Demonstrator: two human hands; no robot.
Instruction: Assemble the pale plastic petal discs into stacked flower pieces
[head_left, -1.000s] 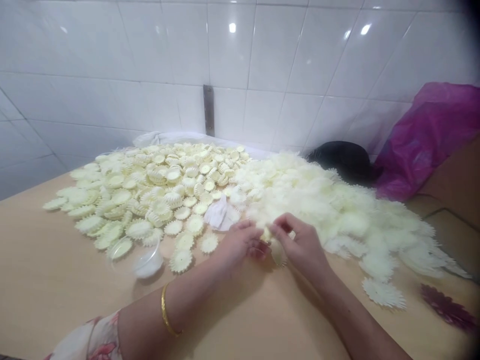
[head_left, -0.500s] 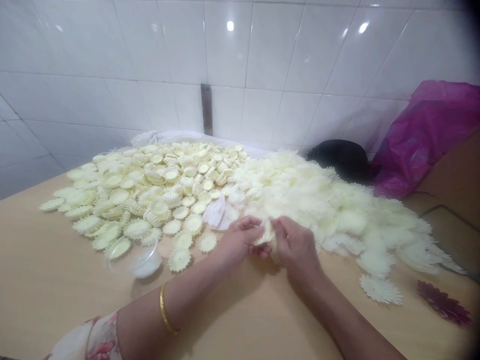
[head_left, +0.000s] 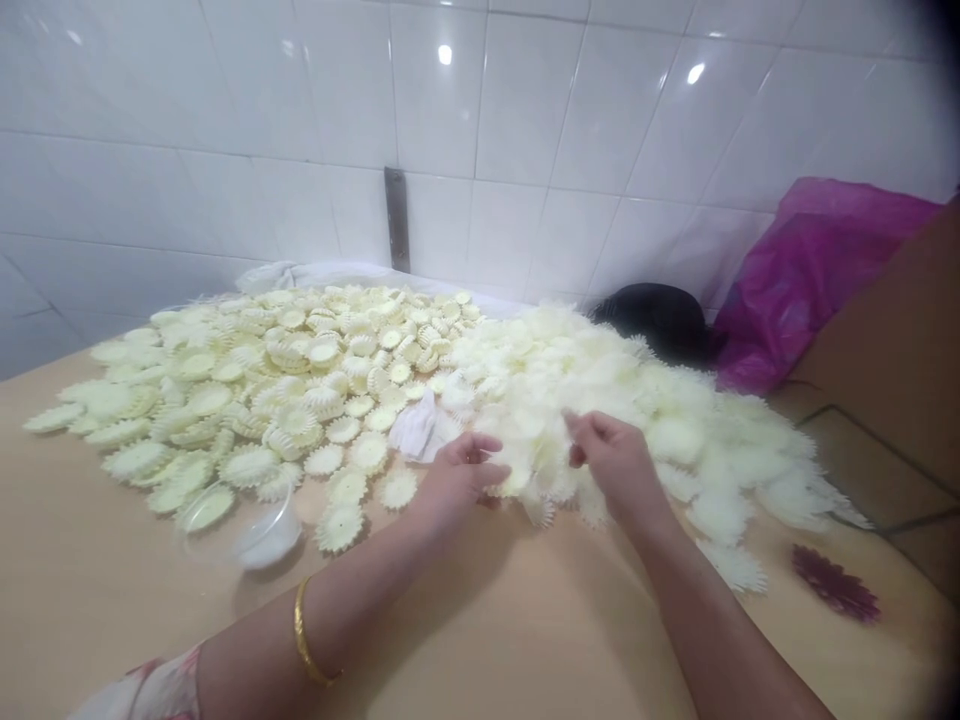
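Observation:
A big heap of loose, pale cream petal-shaped fabric cutouts [head_left: 645, 400] covers the right half of the wooden table [head_left: 487, 640]. To the left lie several assembled cream flower discs [head_left: 300, 380]. My left hand [head_left: 454, 475] pinches the left edge of a small bunch of cream cutouts [head_left: 529, 465] at the heap's near edge. My right hand [head_left: 615, 460] is closed in a pinch on the cutouts just to the right of that bunch. A gold bangle [head_left: 304, 630] sits on my left wrist.
A clear plastic cup [head_left: 259, 530] with white contents stands near the discs. A white cloth scrap [head_left: 420, 430] lies by my left hand. A dark maroon cutout [head_left: 836, 585] lies at the right. A magenta plastic bag [head_left: 810, 270] and a black object [head_left: 660, 315] rest against the tiled wall.
My hands have parted: they met over one cutout near the table edge, and now sit apart at the heap, the right one farther right. The view has shifted a little.

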